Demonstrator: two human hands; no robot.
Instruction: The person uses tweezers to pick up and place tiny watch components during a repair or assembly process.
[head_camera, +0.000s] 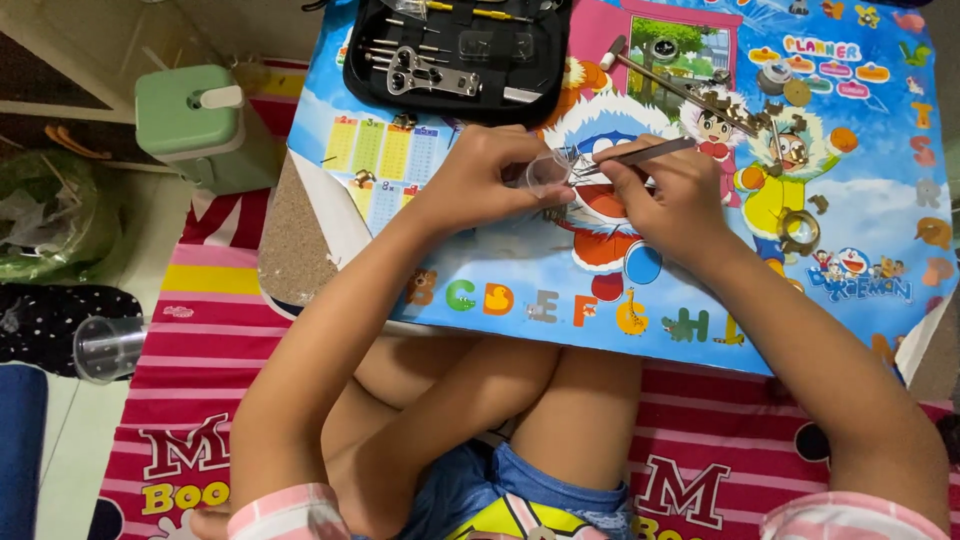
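Even, bright indoor light from above. Soft shadows under both forearms on the printed table top (560, 270). Mild glare on its glossy surface. Focus sharp; slight edge softness.

Low table (700, 340) over the person's crossed legs; an open tool case (455, 50) at its far left edge. Small metal parts (745, 105) lie far right. Both hands meet mid-table: left hand (480, 175), right hand (670, 195) holding tweezers (640, 155).
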